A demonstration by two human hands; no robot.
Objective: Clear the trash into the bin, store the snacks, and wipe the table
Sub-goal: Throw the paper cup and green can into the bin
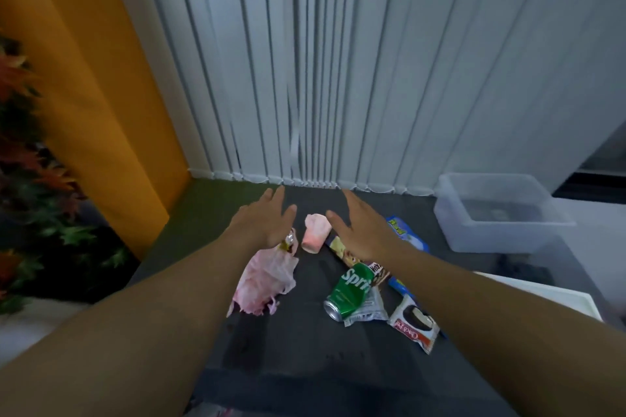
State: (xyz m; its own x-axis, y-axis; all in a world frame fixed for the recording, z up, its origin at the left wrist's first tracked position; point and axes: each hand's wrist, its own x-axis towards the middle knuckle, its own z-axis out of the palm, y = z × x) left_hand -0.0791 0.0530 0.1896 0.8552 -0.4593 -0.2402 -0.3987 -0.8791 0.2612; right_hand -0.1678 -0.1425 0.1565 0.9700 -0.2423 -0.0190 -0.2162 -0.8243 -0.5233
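Note:
Both hands reach forward over a dark table [305,349], fingers straight, holding nothing. My left hand [266,218] hovers above the top of a crumpled pink plastic bag [267,278]. My right hand [359,227] is over several snack packets [342,249]. Between the hands stands a small pink cup [316,233]. A green Sprite can [349,294] lies on its side on a crumpled silver wrapper [369,311]. A Choco Pie packet [415,323] lies to the can's right. A blue snack bag [404,232] shows past my right wrist.
A clear plastic tub [498,210] stands at the table's far right. A white tray edge [559,294] shows under my right forearm. Vertical blinds [338,78] hang behind the table, an orange wall [84,95] and leafy plant [30,179] stand on the left.

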